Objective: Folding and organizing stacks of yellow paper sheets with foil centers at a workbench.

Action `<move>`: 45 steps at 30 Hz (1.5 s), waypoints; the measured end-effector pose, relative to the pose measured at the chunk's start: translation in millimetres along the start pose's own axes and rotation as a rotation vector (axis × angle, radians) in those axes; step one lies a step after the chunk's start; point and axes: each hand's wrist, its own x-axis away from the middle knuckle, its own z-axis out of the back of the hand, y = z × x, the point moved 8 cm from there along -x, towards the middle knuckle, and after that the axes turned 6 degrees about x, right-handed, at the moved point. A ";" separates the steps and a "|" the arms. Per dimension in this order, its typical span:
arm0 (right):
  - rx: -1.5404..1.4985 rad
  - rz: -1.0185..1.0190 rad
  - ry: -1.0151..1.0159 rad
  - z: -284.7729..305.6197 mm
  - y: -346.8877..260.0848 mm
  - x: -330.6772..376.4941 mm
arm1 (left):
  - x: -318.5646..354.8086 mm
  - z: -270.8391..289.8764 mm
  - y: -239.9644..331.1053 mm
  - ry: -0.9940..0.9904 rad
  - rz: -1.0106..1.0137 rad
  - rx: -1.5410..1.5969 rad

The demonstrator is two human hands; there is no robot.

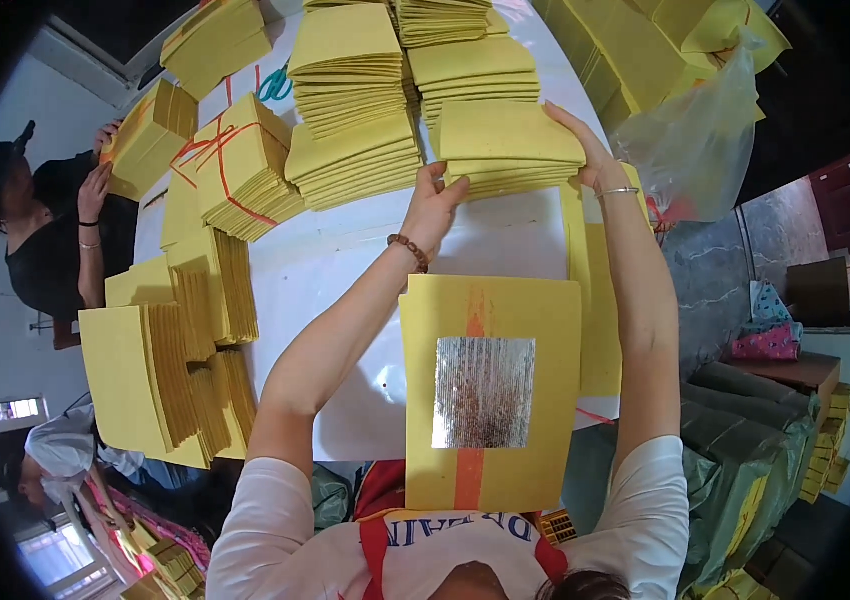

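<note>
Your left hand (435, 205) and right hand (585, 150) clasp a stack of yellow paper sheets (507, 145) at the white worktop's (325, 260) far side. A foil-centred yellow sheet (490, 390) lies at its near edge.

A white surface (345, 260) carries everything. Nearest the person lies a stack of yellow sheets (490, 395), its top sheet bearing a silver foil square (483, 392) over an orange stripe. Along the left edge stand fanned yellow stacks (170, 370). Farther back sits a bundle tied with red string (240, 165), and beside it several loose yellow piles (350, 110) rise in uneven layers. One such pile (510, 145) rests at the far middle, with bare white surface between it and the near stack. Another yellow pile (215, 40) sits at the far left corner.
</note>
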 end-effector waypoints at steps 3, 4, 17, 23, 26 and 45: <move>-0.009 0.004 0.026 0.1 0.4 -2.3 | -5.3 3.8 -1.0 0.017 -0.059 0.079; -0.029 -0.016 0.018 -0.1 2.8 -2.5 | -4.4 3.3 3.4 0.022 -0.124 0.145; -0.179 0.184 0.248 45.8 17.7 9.1 | 51.6 1.5 56.9 0.073 -0.303 -0.435; -0.050 0.354 0.185 19.6 11.5 49.4 | 58.3 -42.3 125.7 -0.062 -1.183 -1.052; 0.073 0.390 0.237 14.4 11.1 53.1 | 37.3 -54.1 119.5 -0.113 -1.201 -1.249; 0.007 0.412 0.262 -12.0 14.4 41.1 | 19.3 -72.6 74.0 -0.158 -1.035 -1.841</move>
